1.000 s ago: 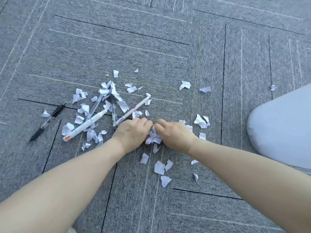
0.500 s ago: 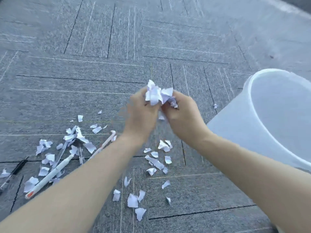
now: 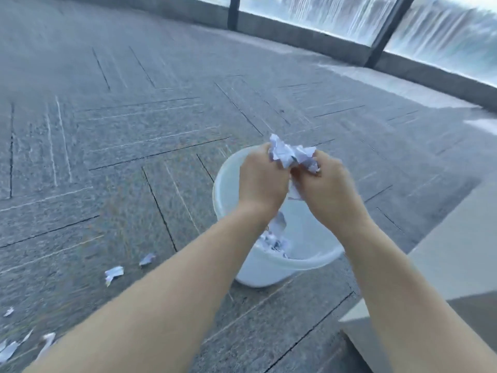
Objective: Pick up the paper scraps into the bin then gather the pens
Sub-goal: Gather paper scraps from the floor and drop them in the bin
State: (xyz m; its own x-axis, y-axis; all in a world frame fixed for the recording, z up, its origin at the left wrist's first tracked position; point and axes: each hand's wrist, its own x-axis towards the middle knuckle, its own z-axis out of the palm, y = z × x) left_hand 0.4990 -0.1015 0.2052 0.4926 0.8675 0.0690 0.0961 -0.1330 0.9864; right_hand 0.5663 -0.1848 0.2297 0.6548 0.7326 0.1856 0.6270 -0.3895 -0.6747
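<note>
My left hand [image 3: 259,181] and my right hand [image 3: 326,187] are pressed together over the white bin [image 3: 266,269], both closed around one bunch of white paper scraps [image 3: 291,156] that sticks out above the fingers. One scrap hangs in the air below my hands, inside the bin's mouth. More scraps [image 3: 273,242] lie at the bottom of the bin. Loose scraps [image 3: 114,273] remain on the grey carpet to the left, with others at the bottom left corner [image 3: 10,348]. No pens are in view.
The bin stands on grey carpet tiles [image 3: 134,157]. A beige raised surface [image 3: 454,267] with a sharp corner lies close to the right of the bin. A low wall with dark window posts [image 3: 387,30] runs along the far side.
My hands scooped a bunch of scraps off the carpet, lifted it and carried it right until they hang over the bin. The view swung right, so the pens left the frame.
</note>
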